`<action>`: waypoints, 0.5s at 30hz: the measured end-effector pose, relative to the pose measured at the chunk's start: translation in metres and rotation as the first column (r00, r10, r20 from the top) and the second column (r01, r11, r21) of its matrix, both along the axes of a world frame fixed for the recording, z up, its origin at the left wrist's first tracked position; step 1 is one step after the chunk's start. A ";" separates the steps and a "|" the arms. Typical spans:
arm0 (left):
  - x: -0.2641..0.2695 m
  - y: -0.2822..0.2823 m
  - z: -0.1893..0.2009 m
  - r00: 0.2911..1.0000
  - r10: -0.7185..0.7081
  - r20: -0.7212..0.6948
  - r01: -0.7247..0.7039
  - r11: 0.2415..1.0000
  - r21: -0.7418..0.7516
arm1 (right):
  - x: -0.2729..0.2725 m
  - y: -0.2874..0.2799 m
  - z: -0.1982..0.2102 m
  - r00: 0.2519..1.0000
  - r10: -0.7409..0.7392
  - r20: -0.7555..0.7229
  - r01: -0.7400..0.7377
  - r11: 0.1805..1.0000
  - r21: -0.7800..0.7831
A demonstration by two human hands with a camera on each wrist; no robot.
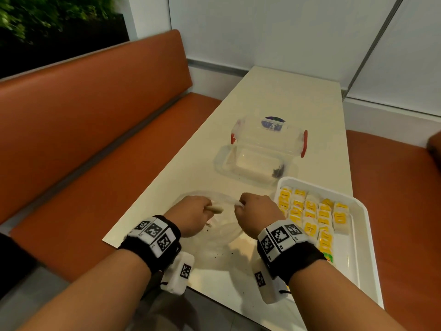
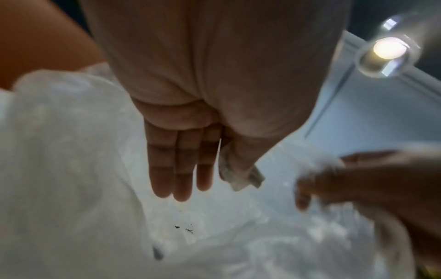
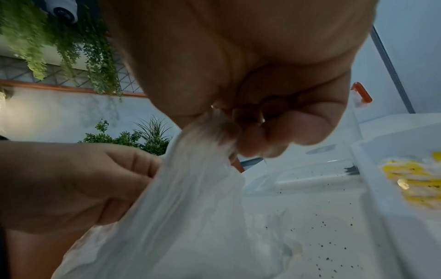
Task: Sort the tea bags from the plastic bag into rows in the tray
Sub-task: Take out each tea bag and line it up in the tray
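Note:
A clear plastic bag (image 1: pixel 216 235) lies crumpled on the cream table (image 1: pixel 274 96) between my hands. My left hand (image 1: pixel 193 211) is inside the bag's mouth and pinches a pale tea bag (image 1: pixel 216 209) between thumb and forefinger; the left wrist view shows that tea bag (image 2: pixel 241 175) beside three straight fingers (image 2: pixel 181 169). My right hand (image 1: pixel 255 211) grips a bunched edge of the plastic bag (image 3: pixel 210 136) and holds it up. Just right of the right hand stands the white tray (image 1: pixel 365 235), with several yellow-labelled tea bags (image 1: pixel 310 216) in rows.
A clear storage box with red clasps (image 1: pixel 267 144) stands open beyond the bag, dark tea crumbs in its corner. Loose crumbs (image 1: pixel 232 253) dot the table near the bag. An orange bench (image 1: pixel 95 139) runs along the table's left side. The tray overhangs the table's right edge.

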State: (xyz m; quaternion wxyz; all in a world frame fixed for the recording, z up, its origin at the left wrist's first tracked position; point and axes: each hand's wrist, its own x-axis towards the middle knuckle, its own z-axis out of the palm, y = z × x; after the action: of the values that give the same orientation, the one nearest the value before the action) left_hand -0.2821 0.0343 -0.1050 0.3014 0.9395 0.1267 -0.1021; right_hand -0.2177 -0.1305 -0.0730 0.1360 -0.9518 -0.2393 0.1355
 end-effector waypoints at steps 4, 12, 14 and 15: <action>-0.012 0.005 -0.004 0.956 0.275 -0.103 -0.271 0.695 -0.665 | 0.000 -0.001 -0.006 1.000 -0.004 -0.027 0.005 1.000 0.011; -0.021 0.001 -0.009 0.897 0.327 -0.296 -0.364 0.169 -0.916 | -0.002 0.001 -0.005 0.987 0.150 0.056 -0.160 0.938 0.308; -0.020 0.000 -0.009 0.906 0.309 -0.290 -0.335 0.103 -0.936 | -0.003 0.003 -0.002 0.980 0.178 0.086 -0.195 0.937 0.291; -0.020 -0.001 -0.009 0.910 0.301 -0.286 -0.322 0.076 -0.944 | -0.003 0.005 -0.001 0.978 0.188 0.090 -0.206 0.939 0.275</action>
State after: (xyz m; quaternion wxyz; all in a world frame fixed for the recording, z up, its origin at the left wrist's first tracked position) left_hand -0.3016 0.0336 -0.1139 0.8484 0.4666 0.2290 -0.1004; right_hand -0.2208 -0.1259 -0.0736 0.2490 -0.8975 -0.3544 0.0830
